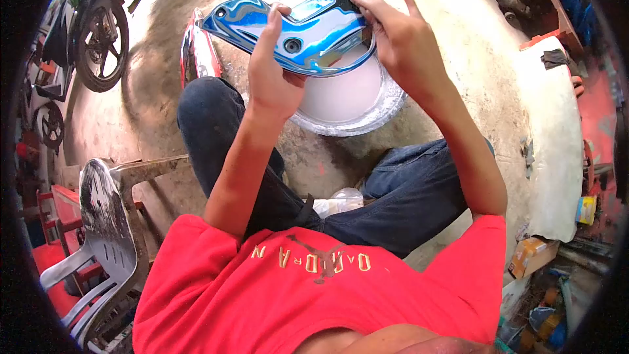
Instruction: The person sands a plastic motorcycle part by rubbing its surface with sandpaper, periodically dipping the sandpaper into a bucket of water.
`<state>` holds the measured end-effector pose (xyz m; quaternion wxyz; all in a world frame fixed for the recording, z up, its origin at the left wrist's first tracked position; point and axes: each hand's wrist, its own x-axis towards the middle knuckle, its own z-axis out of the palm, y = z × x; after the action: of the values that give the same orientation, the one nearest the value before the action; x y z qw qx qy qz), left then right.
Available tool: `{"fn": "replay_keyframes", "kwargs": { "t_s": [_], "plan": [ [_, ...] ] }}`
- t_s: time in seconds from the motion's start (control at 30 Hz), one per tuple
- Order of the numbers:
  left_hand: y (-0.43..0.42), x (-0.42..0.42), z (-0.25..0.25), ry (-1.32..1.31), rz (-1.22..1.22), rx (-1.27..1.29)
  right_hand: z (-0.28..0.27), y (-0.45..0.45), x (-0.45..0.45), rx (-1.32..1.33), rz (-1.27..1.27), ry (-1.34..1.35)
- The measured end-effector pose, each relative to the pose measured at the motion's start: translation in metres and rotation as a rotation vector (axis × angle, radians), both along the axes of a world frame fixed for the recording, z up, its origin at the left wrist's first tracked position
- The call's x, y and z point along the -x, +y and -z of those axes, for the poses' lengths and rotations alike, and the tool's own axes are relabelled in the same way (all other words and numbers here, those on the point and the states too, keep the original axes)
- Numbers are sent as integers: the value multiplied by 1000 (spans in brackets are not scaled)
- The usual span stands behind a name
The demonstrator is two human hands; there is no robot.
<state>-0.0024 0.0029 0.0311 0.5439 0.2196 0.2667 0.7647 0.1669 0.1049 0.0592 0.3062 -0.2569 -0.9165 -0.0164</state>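
Observation:
A glossy blue and silver panel [318, 38] with a round hole near its lower middle is held up in front of me. My left hand [275, 78] grips its lower left edge, thumb on the front face and fingers behind. At the panel's right side my right hand [400, 29] has its fingertips against the surface, one finger raised. Below and partly behind the panel sits a round basin [386, 108] with whitish, cloudy liquid inside. A red and white panel [204, 59] stands on the floor left of the blue one.
A motorcycle wheel [101, 46] is at the upper left. A worn plastic chair [108, 223] stands at the left. On the right are a long pale panel [557, 151], a cardboard box [529, 257] and a red shelf [553, 10]. A clear plastic container [346, 200] lies between my legs.

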Motion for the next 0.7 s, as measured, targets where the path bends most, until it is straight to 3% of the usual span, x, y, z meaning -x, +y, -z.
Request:
{"fn": "replay_keyframes", "kwargs": {
  "t_s": [0.13, 0.27, 0.3, 0.43, 0.5, 0.6, 0.7],
  "plan": [
    [11, 14, 21, -40, -71, -3, 11, -61, 14, -75, -292, 58],
    [3, 3, 7, 20, -8, 13, 6, -7, -4, 184, -42, -10],
    [1, 2, 10, 12, -19, 49, 12, 2, -7, 89, 7, -28],
    [5, 7, 22, 63, -58, 88, 15, -77, 8, -4, -274, -66],
    [3, 7, 23, 64, -84, 77, 12, -72, 8, 30, -308, -34],
    [3, -1, 12, -6, -155, 103, 13, -26, 0, 105, -84, -85],
    [1, 14, 24, 52, -15, 58, 18, -70, 13, 66, -375, -26]
  ]
}}
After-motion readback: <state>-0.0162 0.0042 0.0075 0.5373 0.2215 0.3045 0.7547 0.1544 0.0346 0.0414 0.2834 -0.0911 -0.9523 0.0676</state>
